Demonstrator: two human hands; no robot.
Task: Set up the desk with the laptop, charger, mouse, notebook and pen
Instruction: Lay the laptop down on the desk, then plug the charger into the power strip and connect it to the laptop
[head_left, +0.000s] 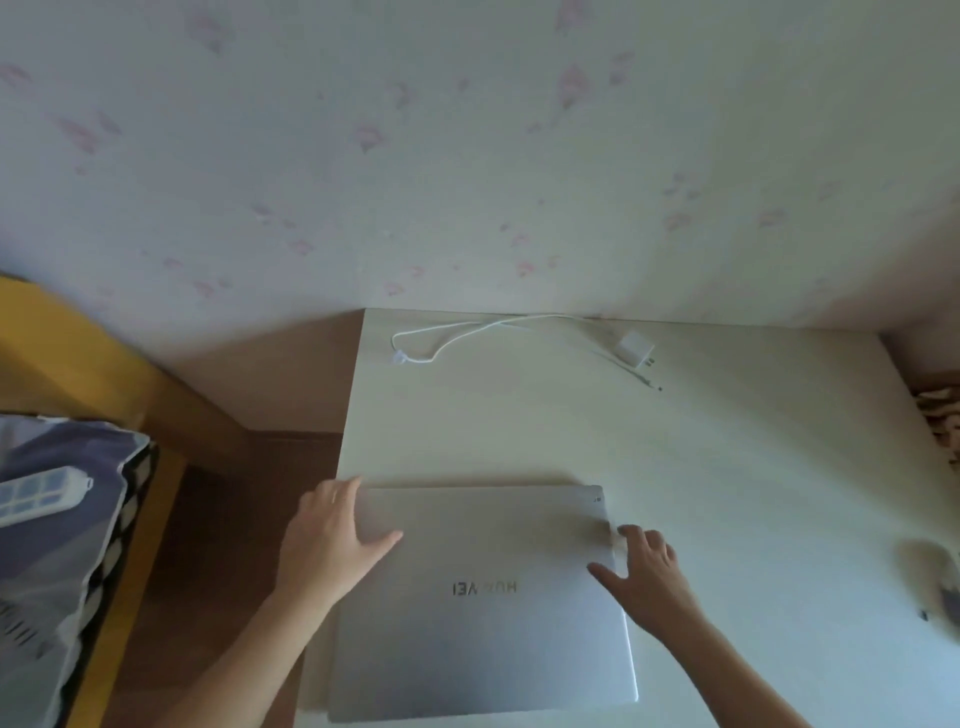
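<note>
My left hand (332, 540) and right hand (647, 574) lie spread, fingers apart, on the closed laptop (483, 603), which sits flat on the desk (727, 467). Beyond the laptop, by the wall, the charger (635, 347) lies unplugged. A blurred shape right of the laptop may be the mouse (930, 571); notebook and pen I cannot see.

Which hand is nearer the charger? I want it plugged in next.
Right. The right hand sits at the laptop's right edge, below the charger; the left hand sits at the laptop's far-left corner, farther off.
</note>
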